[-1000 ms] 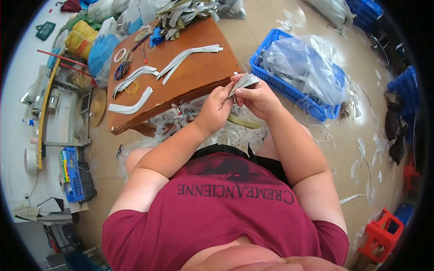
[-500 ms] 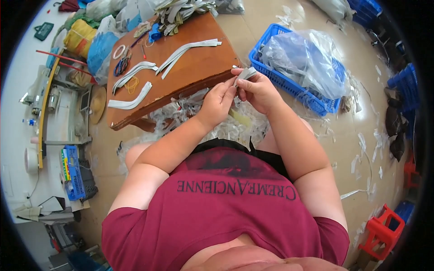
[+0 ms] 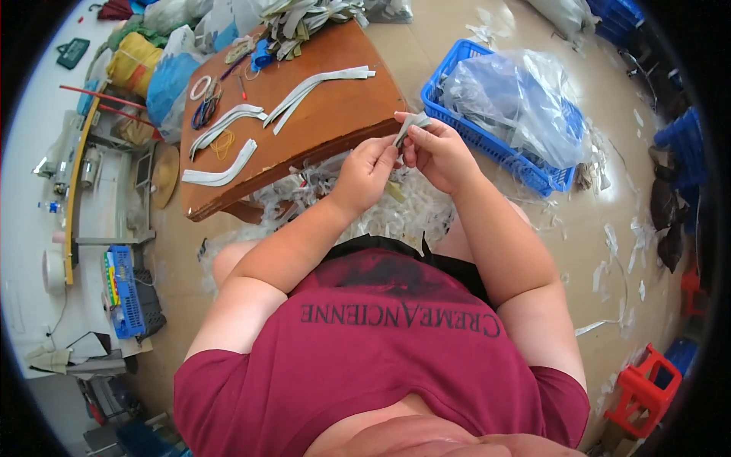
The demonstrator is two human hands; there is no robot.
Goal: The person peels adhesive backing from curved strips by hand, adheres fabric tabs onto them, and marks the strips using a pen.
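Note:
Just off the right front corner of the brown table (image 3: 335,107), my two hands meet around a small grey-white strip (image 3: 412,123). My left hand (image 3: 364,172) pinches its lower end. The fingers of my right hand (image 3: 438,152) are closed on its upper part. Bundles of white strips lie on the table: a long one (image 3: 316,85), a curved one (image 3: 228,122) and a shorter one (image 3: 225,169). A heap of grey-green strips (image 3: 304,23) covers the table's back edge.
A blue basket (image 3: 487,141) holding a clear plastic bag (image 3: 510,99) stands to the right. Scraps (image 3: 411,209) are piled below my hands. A red stool (image 3: 643,388) is at the lower right. Scissors (image 3: 204,114) and yellow bands (image 3: 221,145) lie on the table.
The strip has shifted slightly in my fingers, and my right hand's fingers have moved a little on it. A yellowish piece below my hands shows less than before.

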